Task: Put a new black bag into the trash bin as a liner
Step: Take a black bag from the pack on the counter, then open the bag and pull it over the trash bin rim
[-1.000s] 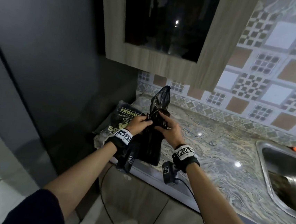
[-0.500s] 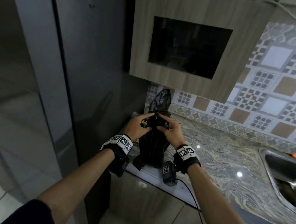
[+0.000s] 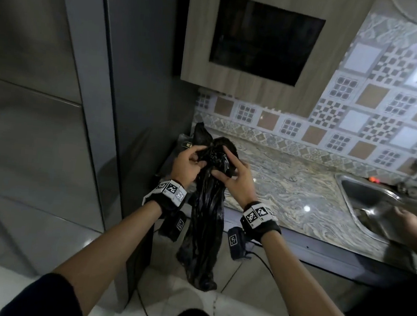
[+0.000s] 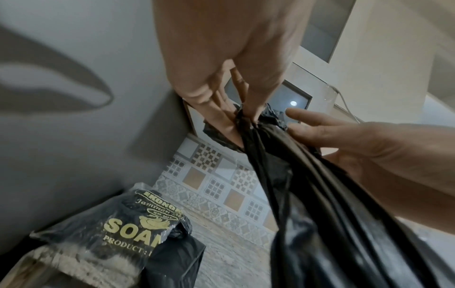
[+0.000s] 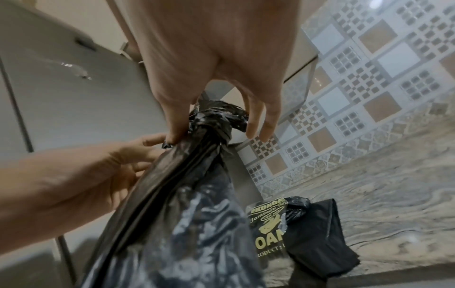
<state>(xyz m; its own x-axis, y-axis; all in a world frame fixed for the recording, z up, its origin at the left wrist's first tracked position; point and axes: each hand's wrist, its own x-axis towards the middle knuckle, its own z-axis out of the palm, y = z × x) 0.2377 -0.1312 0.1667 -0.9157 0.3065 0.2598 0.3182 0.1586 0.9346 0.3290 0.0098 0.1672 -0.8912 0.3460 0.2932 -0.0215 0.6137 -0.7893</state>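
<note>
Head view: both hands meet at the top of the black bag (image 3: 205, 223), which hangs long and still gathered below the fingers, in front of the counter edge (image 3: 303, 243). The left hand (image 3: 187, 164) pinches the bunched mouth, and the right hand (image 3: 236, 178) presses its thumb on the plastic while its other fingers are spread. No trash bin is visible, so I judge the step is opening the bag's mouth.

Left wrist view: the left hand's fingertips (image 4: 248, 117) pinch a tight twist of plastic, and the right hand (image 4: 349, 144) lies beside it, fingers straight. To do this well, rub the two layers between thumb and finger until they slide apart; do not pull hard, the film can tear.

Right wrist view: the thumb (image 5: 176, 124) pinches just beside a knot-like bunch (image 5: 216, 120), and two fingers stay free on its other side. The pack of bags (image 5: 268, 226) rests on the counter below the fingers.
</note>
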